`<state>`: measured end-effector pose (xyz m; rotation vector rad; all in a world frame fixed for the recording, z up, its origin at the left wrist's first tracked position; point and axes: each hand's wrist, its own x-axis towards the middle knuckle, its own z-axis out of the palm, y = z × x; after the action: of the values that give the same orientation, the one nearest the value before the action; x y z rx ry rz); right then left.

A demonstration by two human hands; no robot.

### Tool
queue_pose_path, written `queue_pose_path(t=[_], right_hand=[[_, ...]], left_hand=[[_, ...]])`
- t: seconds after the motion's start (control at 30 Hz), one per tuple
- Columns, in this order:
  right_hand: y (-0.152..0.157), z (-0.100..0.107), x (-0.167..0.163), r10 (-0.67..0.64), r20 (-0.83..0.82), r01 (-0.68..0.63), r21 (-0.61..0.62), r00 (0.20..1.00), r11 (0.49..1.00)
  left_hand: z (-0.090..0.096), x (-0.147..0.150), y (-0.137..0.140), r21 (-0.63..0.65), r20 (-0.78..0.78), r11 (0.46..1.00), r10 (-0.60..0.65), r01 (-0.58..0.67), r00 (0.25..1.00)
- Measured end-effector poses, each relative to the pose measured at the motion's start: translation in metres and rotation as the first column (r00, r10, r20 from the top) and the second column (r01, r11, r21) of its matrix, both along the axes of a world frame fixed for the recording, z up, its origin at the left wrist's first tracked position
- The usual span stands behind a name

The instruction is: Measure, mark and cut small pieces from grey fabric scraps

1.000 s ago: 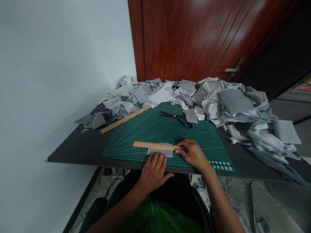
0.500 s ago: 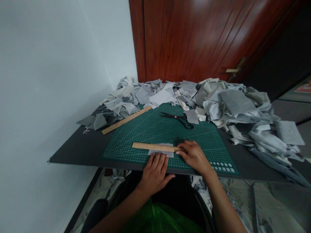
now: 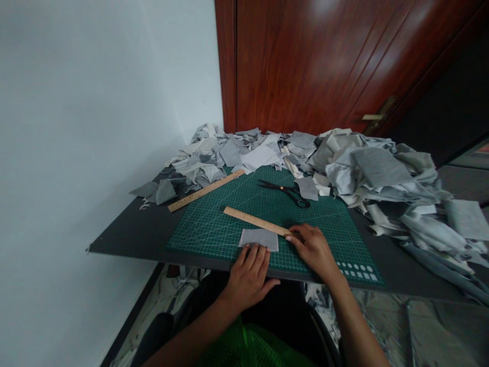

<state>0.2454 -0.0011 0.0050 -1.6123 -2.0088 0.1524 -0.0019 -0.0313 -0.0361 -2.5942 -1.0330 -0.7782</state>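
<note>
A small grey piece of fabric (image 3: 260,237) lies flat near the front of the green cutting mat (image 3: 214,229). The fingertips of my left hand (image 3: 250,272) rest on its near edge, fingers stretched out and thumb apart. My right hand (image 3: 312,250) pinches the right end of a wooden ruler (image 3: 255,220) between thumb and fingers. This ruler slants just beyond the fabric, its left end pointing away from me. Black scissors (image 3: 284,189) lie farther back on the mat, beside a grey fabric scrap (image 3: 306,188).
A second wooden ruler (image 3: 206,191) lies across the mat's back left edge. Heaped fabric scraps (image 3: 382,168) cover the back and right of the dark table (image 3: 126,237). A white wall (image 3: 95,127) stands at left, a wooden door (image 3: 305,66) behind.
The ruler in my right hand has come off the fabric, its left end swinging away from me. My left hand stays on the fabric. The whole view has shifted slightly.
</note>
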Motion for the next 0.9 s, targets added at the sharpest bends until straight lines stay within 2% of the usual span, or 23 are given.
queue_pose_path(t=[0.27, 0.6, 0.9], right_hand=[[0.001, -0.001, 0.0, -0.008, -0.004, 0.008, -0.019, 1.0, 1.0], [-0.006, 0.012, -0.001, 0.047, -0.031, -0.049, -0.057, 0.998, 0.997], [0.0, 0.005, 0.021, -0.096, -0.16, 0.097, -0.005, 0.982, 0.995]], left_hand=[[-0.002, 0.0, 0.0, 0.015, -0.004, 1.0, 0.007, -0.007, 1.0], [0.002, 0.0, 0.003, 0.006, 0.007, 1.0, -0.006, 0.006, 1.0], [0.005, -0.001, 0.005, 0.025, -0.012, 1.0, -0.007, 0.007, 1.0]])
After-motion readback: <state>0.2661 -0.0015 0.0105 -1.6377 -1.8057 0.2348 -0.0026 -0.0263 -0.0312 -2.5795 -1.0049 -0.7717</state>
